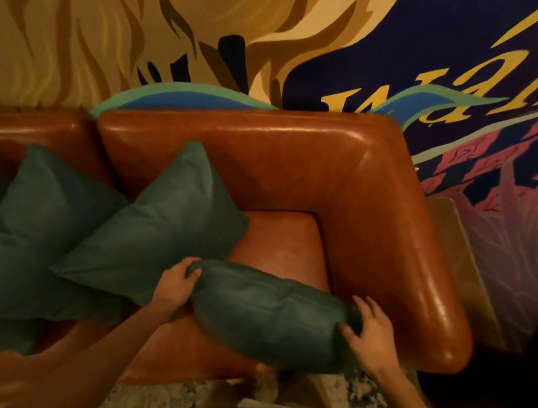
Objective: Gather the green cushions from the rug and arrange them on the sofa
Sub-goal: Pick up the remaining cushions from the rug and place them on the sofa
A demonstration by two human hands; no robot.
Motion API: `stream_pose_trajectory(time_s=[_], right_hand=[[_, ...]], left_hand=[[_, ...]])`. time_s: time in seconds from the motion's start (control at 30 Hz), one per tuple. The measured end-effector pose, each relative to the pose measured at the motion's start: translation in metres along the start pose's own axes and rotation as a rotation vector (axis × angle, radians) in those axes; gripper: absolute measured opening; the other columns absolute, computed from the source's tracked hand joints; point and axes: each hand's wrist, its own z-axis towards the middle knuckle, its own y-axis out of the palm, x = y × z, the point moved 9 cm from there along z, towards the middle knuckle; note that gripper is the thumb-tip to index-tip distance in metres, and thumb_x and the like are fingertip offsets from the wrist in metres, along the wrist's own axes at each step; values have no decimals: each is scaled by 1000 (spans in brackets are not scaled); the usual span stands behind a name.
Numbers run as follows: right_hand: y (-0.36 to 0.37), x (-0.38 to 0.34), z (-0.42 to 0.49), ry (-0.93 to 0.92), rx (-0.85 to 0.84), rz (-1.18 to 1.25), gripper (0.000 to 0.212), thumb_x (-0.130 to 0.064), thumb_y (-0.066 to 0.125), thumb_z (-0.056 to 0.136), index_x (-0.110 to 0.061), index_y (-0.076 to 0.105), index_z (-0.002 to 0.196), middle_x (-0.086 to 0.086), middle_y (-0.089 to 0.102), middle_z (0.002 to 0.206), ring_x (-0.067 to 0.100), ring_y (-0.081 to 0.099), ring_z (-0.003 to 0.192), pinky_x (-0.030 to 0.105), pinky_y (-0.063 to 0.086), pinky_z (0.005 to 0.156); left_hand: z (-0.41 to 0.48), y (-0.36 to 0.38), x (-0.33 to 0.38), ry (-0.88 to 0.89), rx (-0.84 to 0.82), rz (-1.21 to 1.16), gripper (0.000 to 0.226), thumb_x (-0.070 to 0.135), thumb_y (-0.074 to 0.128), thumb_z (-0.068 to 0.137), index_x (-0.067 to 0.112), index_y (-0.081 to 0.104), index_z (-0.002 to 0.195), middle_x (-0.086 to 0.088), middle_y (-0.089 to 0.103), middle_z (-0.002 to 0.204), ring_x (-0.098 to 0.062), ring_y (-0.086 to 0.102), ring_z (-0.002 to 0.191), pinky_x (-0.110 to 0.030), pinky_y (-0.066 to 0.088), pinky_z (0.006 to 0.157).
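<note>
Leather sofa (379, 219); left hand (176, 286) and right hand (370, 332) hold creased green cushion (269, 318).

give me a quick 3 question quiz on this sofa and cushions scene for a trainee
1. True or false: the left hand and the right hand each grip an end of the held cushion.
2. Where on the sofa does bare seat show? A) far left end B) next to the armrest C) nowhere
3. Fill in: the leaning cushion beside the held one rests against the sofa's ____.
Key: 1 true; 2 B; 3 backrest
</note>
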Motion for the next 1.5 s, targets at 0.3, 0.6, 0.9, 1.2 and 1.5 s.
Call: stream_pose_trajectory(time_s=[0.3,0.6,0.9,1.2,1.5], right_hand=[[54,-84,53,-328,-354,-398,136,-75,69,58,-20,-9,154,19,-17,160,39,-16,148,58,-7,117],[40,-89,76,-461,-431,-332,92,-51,74,70,-26,27,146,7,50,140,29,54,121,38,45,100],[67,-127,78,-429,-395,-399,143,-73,75,52,-26,-15,153,15,17,153,39,26,137,58,23,113],[47,-106,80,-453,-262,-308,98,-69,63,72,-27,23,152,-2,42,148,21,44,132,38,35,107],[13,-8,67,-225,-344,-300,96,-68,66,68,-36,25,148,-6,51,139,20,51,125,39,41,99]], left_hand=[[19,-1,16,-165,-32,-16,28,23,57,93,12,60,118,-18,65,110,-35,65,98,-46,59,72],[6,4,41,-210,74,-28,18,31,54,94,17,64,89,-6,66,82,-28,65,85,-46,55,75],[13,5,44,-313,-7,-245,12,23,53,95,15,62,94,-15,63,95,-34,63,95,-52,56,76],[44,-9,31,-304,-75,-169,7,24,57,94,18,60,98,-13,60,99,-30,63,92,-53,59,65],[68,-5,49,-4,-156,243,26,29,53,94,17,58,116,-10,66,112,-33,62,107,-44,52,87]])
